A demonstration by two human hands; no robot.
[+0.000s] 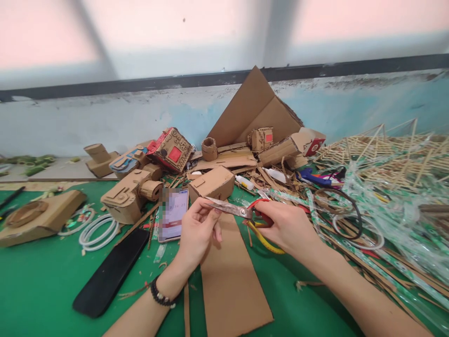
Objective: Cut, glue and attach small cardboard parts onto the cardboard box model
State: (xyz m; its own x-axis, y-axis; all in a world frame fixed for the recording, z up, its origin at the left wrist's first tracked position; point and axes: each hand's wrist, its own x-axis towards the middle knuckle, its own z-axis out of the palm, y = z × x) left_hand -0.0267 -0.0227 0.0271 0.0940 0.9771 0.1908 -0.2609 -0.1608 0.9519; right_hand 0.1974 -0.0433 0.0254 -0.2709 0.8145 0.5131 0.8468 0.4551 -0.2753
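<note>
My right hand [280, 222] grips a pair of scissors [243, 212] with one red and one yellow handle, their blades pointing left. At the blade tips is my left hand [199, 222], with its thumb and fingers pinched together; whatever it may hold there is too small to make out. Beneath both hands a long flat strip of cardboard [231, 281] lies on the green table [291, 299]. Just behind the hands stands a cardboard box [213, 182]. A lit phone [175, 213] lies beside my left hand.
Cardboard camera models [126, 196] and a black flat object [112, 274] are at the left. Behind are cardboard scraps, glue bottles [244, 182] and a large folded cardboard sheet [257, 112]. Plastic wrap [396, 210], tape rings and a pile of thin sticks [372, 152] cover the right.
</note>
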